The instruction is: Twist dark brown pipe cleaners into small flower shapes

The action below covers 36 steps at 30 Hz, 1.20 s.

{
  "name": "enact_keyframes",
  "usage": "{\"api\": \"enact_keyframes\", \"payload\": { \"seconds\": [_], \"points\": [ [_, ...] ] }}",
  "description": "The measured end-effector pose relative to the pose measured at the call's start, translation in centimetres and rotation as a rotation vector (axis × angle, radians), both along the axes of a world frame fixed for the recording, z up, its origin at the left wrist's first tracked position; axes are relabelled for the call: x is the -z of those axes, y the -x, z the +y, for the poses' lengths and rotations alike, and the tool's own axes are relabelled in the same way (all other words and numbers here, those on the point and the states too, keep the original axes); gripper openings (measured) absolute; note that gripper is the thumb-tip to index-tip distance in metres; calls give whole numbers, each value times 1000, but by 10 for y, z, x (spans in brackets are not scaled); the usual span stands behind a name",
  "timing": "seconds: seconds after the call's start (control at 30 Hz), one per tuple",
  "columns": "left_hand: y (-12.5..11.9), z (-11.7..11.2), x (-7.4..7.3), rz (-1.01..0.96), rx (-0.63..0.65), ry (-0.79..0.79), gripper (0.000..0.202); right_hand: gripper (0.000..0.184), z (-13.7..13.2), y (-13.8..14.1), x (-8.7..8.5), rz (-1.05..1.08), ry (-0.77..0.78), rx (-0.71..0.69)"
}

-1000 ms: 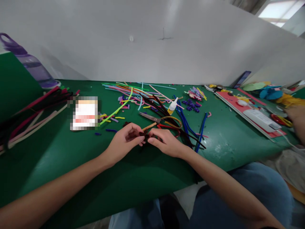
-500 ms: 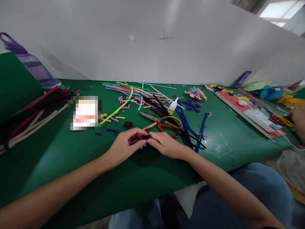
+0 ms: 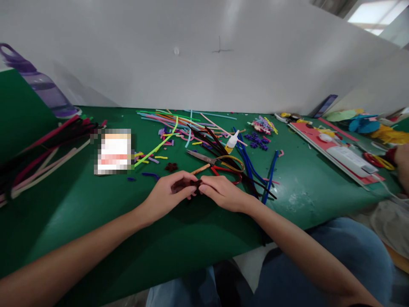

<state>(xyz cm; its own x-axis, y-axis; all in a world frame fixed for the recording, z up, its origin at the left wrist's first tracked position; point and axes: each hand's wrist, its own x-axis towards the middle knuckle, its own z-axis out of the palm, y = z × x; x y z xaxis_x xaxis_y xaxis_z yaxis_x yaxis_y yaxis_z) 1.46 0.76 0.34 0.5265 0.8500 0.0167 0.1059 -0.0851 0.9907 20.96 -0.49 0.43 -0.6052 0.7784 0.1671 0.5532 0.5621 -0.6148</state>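
Green table (image 3: 179, 243) below, left hand (image 3: 169, 189) and right hand (image 3: 222, 192) pinched a dark bit (image 3: 196, 183), probably mid-shaping, the next bend wanting steadiness.

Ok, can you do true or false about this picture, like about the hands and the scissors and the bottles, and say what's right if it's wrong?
1. The left hand and right hand both hold a dark pipe-cleaner piece. True.
2. The scissors are in the right hand. False: the scissors lie on the tabletop, just beyond that hand.
3. A brown flower lies beyond the left hand. True.
4. The water bottle is orange. False: it is purple.
5. The small nozzle bottle is white and yellow. True.
6. The tabletop is red. False: it is green.
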Motion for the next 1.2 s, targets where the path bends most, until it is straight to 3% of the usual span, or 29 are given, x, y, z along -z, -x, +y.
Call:
{"api": "enact_keyframes", "payload": {
  "seconds": [0.17,0.33,0.47,0.8,0.93,1.2],
  "points": [
    [1,0,-1,-6,45,17,16,7,-1,-3,2,128,-152,90],
    [0,0,-1,-27,87,40,16,11,0,-2,7,224,-243,10],
    [0,1,-1,-65,110,115,21,13,1,-3,9,226,-278,25],
    [1,3,1,-60,93,104,14,18,3,-5,11,188,-408,-85],
    [1,2,1,-39,105,121,12,17,3,-7,9,142,-394,-125],
    [2,2,2,-33,99,164,12,13,3,-9,8,-27,-393,-62]
  ]
}}
